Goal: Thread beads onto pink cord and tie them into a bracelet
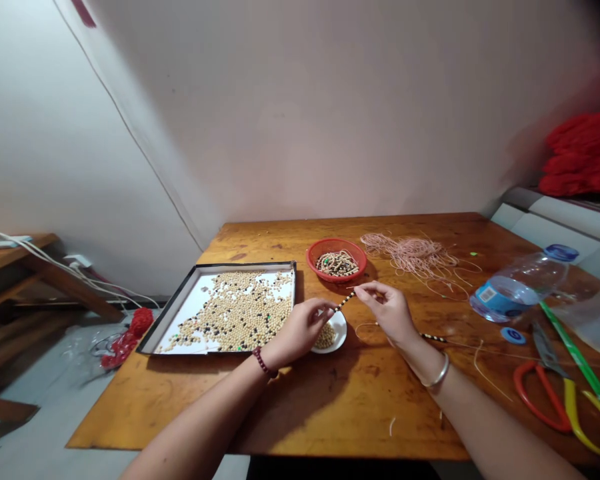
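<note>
Between my two hands runs a short string of dark and pale beads (345, 301). My left hand (307, 325) pinches its lower end, just over a white dish (341, 341) of pale beads that the hand partly hides. The fingers of my right hand (384, 307) are closed on the string's upper end. Pale cord loops beside this hand, and a beaded stretch (433, 338) shows past the right wrist. Left of my hands lies a shallow black-edged tray (183, 313) with many loose beads, mostly pale, some black and a few green.
Behind my hands stands a red basket (311, 259) of strung beads. A tangle of pink cord (415, 253) lies to its right. Farther right are a tilted plastic bottle (517, 287), a blue cap (513, 335), scissors (543, 393) and a green strip (575, 353). A wall closes off the table's back.
</note>
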Tool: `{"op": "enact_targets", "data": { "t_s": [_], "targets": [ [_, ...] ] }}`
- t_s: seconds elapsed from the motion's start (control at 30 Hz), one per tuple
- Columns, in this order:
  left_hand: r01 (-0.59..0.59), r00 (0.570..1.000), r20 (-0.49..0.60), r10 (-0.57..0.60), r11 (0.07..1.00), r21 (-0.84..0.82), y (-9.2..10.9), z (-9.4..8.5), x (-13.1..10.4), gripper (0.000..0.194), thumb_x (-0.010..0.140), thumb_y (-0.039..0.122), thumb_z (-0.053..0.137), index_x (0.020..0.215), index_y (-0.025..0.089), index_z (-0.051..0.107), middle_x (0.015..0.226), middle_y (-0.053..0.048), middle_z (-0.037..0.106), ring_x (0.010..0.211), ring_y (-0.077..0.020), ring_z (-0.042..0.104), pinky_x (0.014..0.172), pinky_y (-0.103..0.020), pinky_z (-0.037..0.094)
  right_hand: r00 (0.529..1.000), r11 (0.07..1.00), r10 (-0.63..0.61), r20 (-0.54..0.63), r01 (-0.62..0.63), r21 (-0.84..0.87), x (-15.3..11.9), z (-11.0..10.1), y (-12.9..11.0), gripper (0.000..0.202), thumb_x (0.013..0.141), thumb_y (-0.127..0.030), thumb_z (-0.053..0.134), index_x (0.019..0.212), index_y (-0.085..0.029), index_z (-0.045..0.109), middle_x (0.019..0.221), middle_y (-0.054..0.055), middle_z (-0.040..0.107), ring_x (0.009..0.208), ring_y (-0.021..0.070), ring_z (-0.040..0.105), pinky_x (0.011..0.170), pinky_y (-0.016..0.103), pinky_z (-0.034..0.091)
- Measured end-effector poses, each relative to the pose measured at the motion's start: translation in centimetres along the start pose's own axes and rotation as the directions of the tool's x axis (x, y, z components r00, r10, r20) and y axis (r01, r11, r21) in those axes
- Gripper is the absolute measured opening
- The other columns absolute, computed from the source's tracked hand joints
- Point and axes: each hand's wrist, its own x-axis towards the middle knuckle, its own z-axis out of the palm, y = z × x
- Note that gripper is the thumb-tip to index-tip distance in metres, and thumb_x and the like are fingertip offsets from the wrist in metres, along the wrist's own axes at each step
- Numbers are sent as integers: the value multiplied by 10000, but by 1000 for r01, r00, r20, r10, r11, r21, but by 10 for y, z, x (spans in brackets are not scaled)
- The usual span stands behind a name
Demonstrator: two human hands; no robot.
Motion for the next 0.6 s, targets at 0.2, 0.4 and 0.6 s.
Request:
{"op": "enact_targets", "data": {
  "t_s": [0.2, 0.4, 0.6],
  "targets": [
    [12, 991, -130, -19, 999, -49, -4, 0, 3, 222, 894, 310, 519, 1025, 174, 635, 983, -77, 678, 885, -179, 621, 811, -314, 493, 990, 988, 137, 21, -138, 64, 2, 0, -1, 271, 671, -435, 723, 744, -180, 670, 531, -16, 509, 465, 100, 375, 417, 235, 256],
    [31, 970, -242, -33, 999, -11, -6, -5, 2, 193, 877, 353, 544, 892, 164, 580, 848, -39, 636, 754, -147, 586, 685, -252, 469, 978, 962, 189, 88, -202, 186, 0, 7, -1, 328, 643, -482, 735, 745, -186, 641, 469, -54, 406, 391, 67, 263, 359, 225, 146],
    [-30, 968, -237, 83, 975, 220, -5, -5, -3, 217, 864, 379, 580, 785, 180, 616, 702, -13, 649, 604, -119, 556, 574, -222, 413, 929, 894, 320, 183, -361, 267, -2, 6, 1, 373, 689, -498, 703, 839, -176, 593, 488, -106, 264, 410, 40, 159, 384, 191, 111]
  ]
}}
